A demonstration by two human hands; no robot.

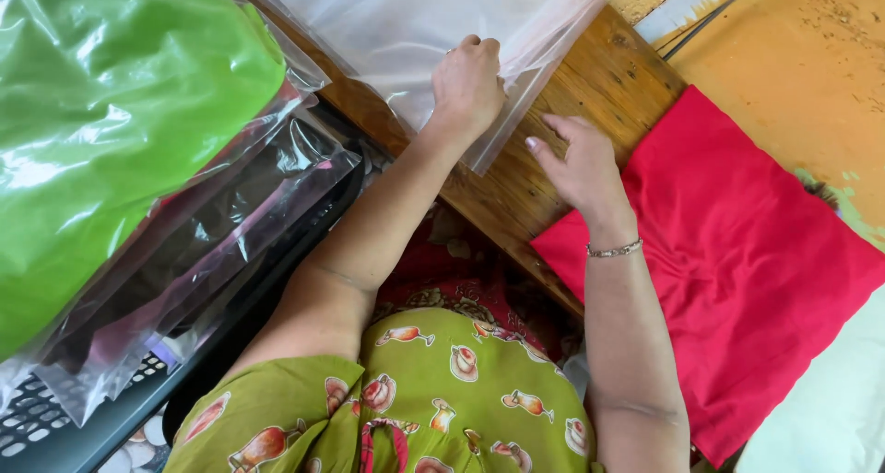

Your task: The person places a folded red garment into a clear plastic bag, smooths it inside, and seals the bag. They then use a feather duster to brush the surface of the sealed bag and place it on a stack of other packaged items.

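Note:
A clear plastic bag (406, 30) lies on a wooden table (599, 76). My left hand (468, 81) is closed on the bag's near edge, pinching the plastic. My right hand (579, 164) rests flat on the wood just right of the bag's corner, fingers spread and holding nothing. A thin bracelet (616, 249) circles my right wrist. A folded red cloth (737, 261) lies right beside my right hand, hanging over the table's edge.
A stack of bagged garments sits at left: a bright green one (111, 113) on top, dark ones in clear bags (212, 242) beneath, on a dark wire rack (46, 418). An orange floor (793, 49) shows at the upper right. White cloth (830, 408) lies at the lower right.

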